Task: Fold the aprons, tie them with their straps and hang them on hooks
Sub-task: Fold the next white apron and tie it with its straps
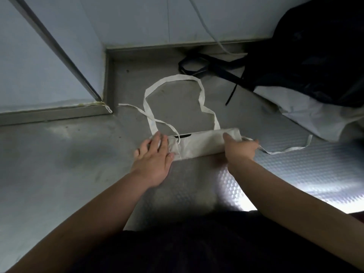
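Head cam, looking down: the white apron (201, 143) is folded into a narrow band in the middle of the metal surface (59, 154). Both arms reach forward. The left hand (153, 154) lies flat on the band's left end, fingers straight and spread. The right hand (239, 148) grips the right end, thumb on top and fingers curled round it. The neck strap (173, 78) loops out behind the band, and a tie strap (285, 149) trails off to the right. A dark cloth (315, 56) sits at the far right.

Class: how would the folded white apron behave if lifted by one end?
Probably floppy: the folded apron is thin cloth and would likely sag or unfold. Its loose straps would probably dangle. It likely slides easily on the smooth counter.
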A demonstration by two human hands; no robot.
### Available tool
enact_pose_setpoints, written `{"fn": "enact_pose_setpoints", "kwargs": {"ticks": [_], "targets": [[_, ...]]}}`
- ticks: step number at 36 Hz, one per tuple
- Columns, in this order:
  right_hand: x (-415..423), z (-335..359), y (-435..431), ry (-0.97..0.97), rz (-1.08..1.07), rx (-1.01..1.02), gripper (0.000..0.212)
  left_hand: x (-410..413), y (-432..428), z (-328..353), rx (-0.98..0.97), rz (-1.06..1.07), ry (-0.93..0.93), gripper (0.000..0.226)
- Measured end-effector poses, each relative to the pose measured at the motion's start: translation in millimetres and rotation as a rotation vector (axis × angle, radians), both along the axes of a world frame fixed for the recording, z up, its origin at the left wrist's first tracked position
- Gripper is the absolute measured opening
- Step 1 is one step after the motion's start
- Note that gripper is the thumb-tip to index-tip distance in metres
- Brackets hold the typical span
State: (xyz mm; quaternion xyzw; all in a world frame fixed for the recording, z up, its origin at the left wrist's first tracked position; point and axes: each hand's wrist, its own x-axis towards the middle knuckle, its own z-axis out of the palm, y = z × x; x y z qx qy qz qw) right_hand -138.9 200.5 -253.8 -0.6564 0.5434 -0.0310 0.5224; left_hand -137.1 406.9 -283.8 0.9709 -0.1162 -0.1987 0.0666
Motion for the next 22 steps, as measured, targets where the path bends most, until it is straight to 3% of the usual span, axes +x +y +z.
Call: {"fn": "enact_pose_setpoints", "kwargs": {"ticks": [4,7,10,12,14,20,22], "targets": [[6,-1,-7,-0.001,-0.273,0.33,0.083,2,0,2,0.006,-0.006,0.012,0.059],[5,2,-1,-0.132,-0.27,0.543,0.047,1,1,1,0.013,-0.009,0.001,0.059],[1,-3,2,-0.159,-0.167,0.541,0.034,1,1,2,0.001,-0.018,0.002,0.059],[1,-5,3,-0.104,-0.05,0.399,0.031,1,2,2,0.001,-0.022,0.005,0.06],[1,-8,2,-0.064,0.111,0.125,0.04,1,2,3,-0.004,-0.026,0.006,0.062],[-4,-18,23,-0.054,1.022,-0.763,0.037,4,3,8,0.064,-0.094,0.023,0.103],[-6,-23,28,-0.019,1.174,-0.973,0.033,4,2,8,0.105,-0.125,-0.023,0.105]]}}
